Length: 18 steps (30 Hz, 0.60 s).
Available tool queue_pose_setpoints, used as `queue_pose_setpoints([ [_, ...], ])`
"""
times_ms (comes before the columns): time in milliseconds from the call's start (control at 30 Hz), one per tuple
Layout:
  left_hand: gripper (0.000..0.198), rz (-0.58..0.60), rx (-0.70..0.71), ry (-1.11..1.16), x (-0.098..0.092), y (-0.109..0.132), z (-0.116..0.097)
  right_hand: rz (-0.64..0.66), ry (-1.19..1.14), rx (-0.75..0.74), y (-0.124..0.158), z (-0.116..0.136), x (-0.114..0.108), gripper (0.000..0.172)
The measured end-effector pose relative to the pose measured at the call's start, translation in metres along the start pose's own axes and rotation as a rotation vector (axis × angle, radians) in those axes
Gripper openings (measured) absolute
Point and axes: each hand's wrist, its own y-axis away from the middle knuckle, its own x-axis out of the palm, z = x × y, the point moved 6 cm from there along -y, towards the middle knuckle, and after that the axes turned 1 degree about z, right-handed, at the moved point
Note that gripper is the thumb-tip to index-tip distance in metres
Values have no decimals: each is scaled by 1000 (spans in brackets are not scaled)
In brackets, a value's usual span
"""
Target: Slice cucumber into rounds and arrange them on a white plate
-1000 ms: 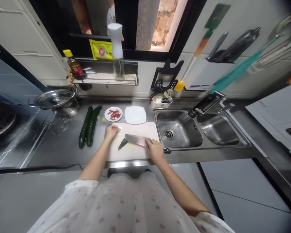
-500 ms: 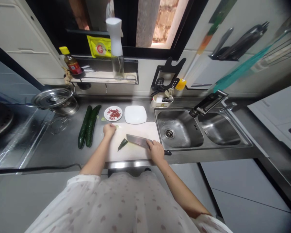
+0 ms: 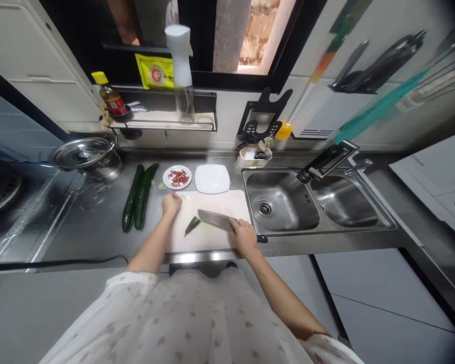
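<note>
My right hand (image 3: pixel 242 236) grips the handle of a cleaver (image 3: pixel 215 219) whose blade lies on the white cutting board (image 3: pixel 212 203). A dark green pepper piece (image 3: pixel 191 225) sits at the blade's left tip. At the board's far left corner my left hand (image 3: pixel 170 204) is curled over a small pale green bit (image 3: pixel 182 198); what the fingers hold is too small to name.
Two cucumbers (image 3: pixel 137 197) lie left of the board. Behind it stand a round plate of chopped red chilli (image 3: pixel 177 177) and a square white plate (image 3: pixel 212 179). A double sink (image 3: pixel 314 202) is on the right, a lidded pot (image 3: pixel 86 156) at the left.
My left hand slid slightly left and away along the board's far edge. The cleaver and right hand stay in place; the view shifted a little.
</note>
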Motion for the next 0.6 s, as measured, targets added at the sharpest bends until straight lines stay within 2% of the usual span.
queue_pose_setpoints([
  [200, 22, -31, 58, -18, -3, 1, -4, 14, -20, 15, 0, 1, -1, 44],
  [333, 22, -65, 70, 71, -9, 7, -3, 11, -51, 24, -1, 2, -1, 43],
  [467, 27, -171, 73, 252, -13, 30, 5, 29, -109, 66, -1, 3, 0, 35],
  [600, 24, -152, 154, 365, -4, 67, 9, 38, -177, 101, -1, 5, 0, 29],
])
